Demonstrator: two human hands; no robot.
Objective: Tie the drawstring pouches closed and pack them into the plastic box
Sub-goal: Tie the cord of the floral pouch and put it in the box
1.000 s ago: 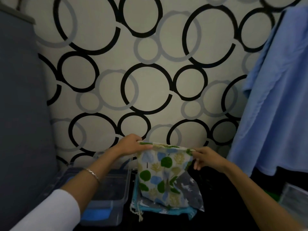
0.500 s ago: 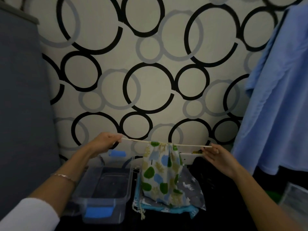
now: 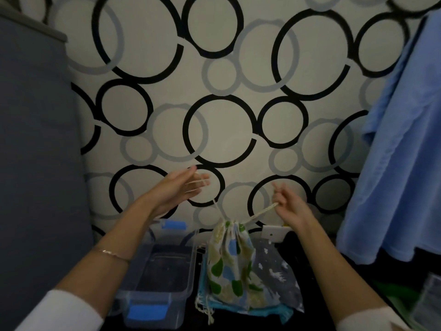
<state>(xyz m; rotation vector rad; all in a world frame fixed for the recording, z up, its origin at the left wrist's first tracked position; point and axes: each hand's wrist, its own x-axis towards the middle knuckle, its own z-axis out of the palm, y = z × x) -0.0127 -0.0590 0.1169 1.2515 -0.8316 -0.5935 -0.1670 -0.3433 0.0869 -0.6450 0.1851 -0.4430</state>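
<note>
The step in hand was the tying of one pouch. The leaf-print pouch (image 3: pixel 229 261) stood upright just to the right of the plastic box (image 3: pixel 152 297), on top of a small pile of other pouches (image 3: pixel 276 275) that lay flat on that same side of the box. Its mouth was already gathered into tight folds, but I could see no knot in the drawstring (image 3: pixel 262 212).

The left hand (image 3: pixel 176 189) was raised above the back edge of the box. Its fingers were stretched out nearly straight, and one end of the drawstring ran across them. It lay over the fingers and was not squeezed by them. The right hand (image 3: pixel 288 204) was higher than the box and further to its right, beyond the pouch. Its fingers were curled closely around the other end of the drawstring, which went tight from there down to the pouch mouth.

The box stood open, and in this dim light I could not tell if any pouch lay inside it.

In my judgement, the next move calls for bringing the two ends together over the pouch mouth, crossing them and pulling a knot tight. The left hand would first need a firmer hold, because a cord lying on straight fingers can slip off. After that, the pouch has only a short way to go to the left, into the box.
</note>
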